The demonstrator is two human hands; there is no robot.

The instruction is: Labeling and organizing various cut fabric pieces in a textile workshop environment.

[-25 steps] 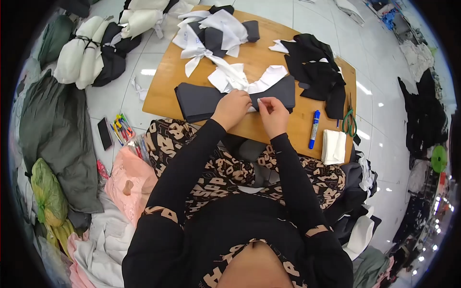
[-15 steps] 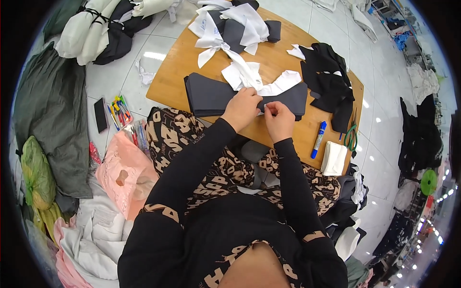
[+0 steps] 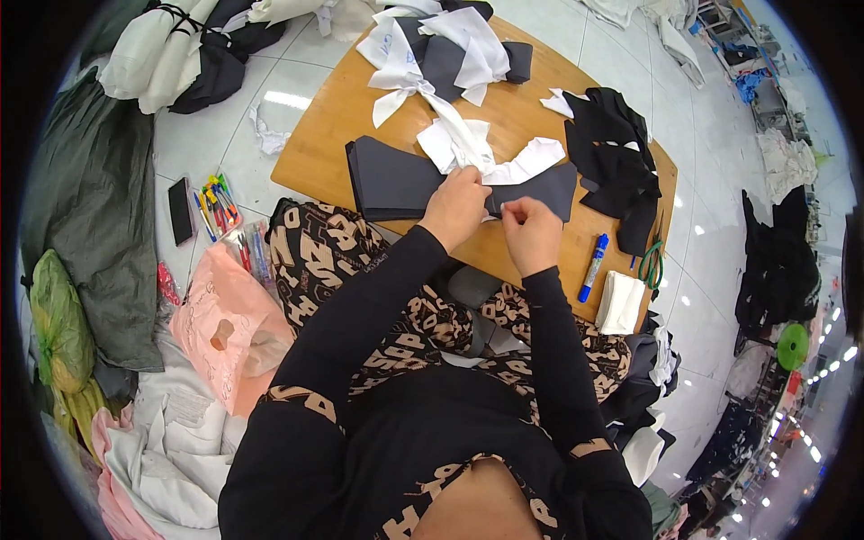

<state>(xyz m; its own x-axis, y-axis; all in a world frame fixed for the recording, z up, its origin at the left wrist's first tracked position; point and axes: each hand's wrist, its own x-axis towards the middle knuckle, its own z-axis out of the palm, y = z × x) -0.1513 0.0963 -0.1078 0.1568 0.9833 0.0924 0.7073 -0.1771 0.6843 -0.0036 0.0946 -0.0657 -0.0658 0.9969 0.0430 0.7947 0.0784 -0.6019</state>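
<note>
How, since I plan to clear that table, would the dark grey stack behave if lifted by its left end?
The dark grey stack would probably sag, as its thin layers look like cloth. They might slide apart, since their edges at that end sit slightly out of line. It seems unlikely to roll, lying broad and flat on the table.

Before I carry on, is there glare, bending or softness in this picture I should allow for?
Head view, left of the table: a bright glare patch on the tiled floor; head view, right side: bright spots, and clutter curving and losing detail towards the rim; head view, corners: black fisheye border; head view, centre: the dark grey stack is well lit, its edges readable.
</note>
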